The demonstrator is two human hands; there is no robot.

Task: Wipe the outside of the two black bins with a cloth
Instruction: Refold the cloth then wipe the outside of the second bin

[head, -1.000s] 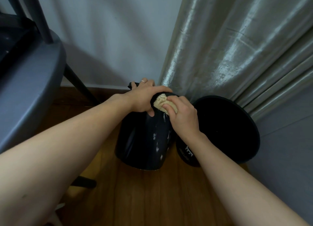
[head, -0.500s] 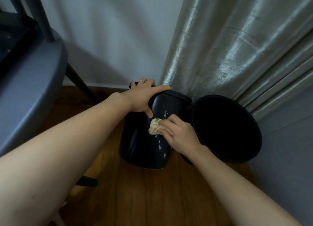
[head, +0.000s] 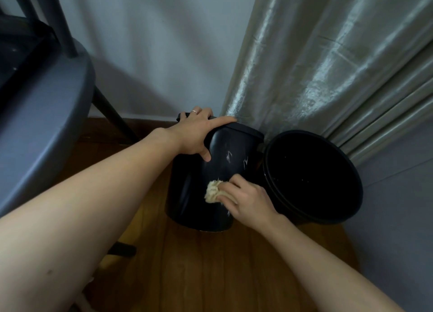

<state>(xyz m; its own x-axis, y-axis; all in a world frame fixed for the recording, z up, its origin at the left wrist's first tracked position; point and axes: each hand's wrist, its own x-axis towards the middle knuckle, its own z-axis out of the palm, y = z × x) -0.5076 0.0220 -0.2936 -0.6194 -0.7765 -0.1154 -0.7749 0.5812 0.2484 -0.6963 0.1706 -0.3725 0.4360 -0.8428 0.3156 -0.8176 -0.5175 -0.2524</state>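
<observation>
Head view, taken from left to right: a grey rounded chair seat [head: 39,115] with dark legs fills the left edge, well apart from the work, and the brown wooden plank floor [head: 210,265] runs under everything. Next comes the left hand [head: 196,133], fingers laid over the lid and thumb hooked down the front wall of the lidded glossy black plastic bin [head: 194,190], gripping its top edge to steady it. That bin stands near the white wall, tipped slightly, its long axis running from lid to base and leaning a little toward the camera at the bottom. Against its front wall the right hand [head: 248,199] pinches a small crumpled cream cloth [head: 212,192], fingers curled round it and pressing it to the plastic. Compared with a second ago, the cloth has travelled from just under the lid to the lower half of the wall, a downward stroke; pale streaks [head: 236,159] remain above it, so this face likely needs more passes. Just to the right, touching or nearly so, the open round black plastic bin [head: 351,194] lies tilted with its mouth facing the camera, its axis pointing up and toward the viewer; it looks not yet wiped. Behind both hangs a silvery grey pleated curtain [head: 328,66].
</observation>
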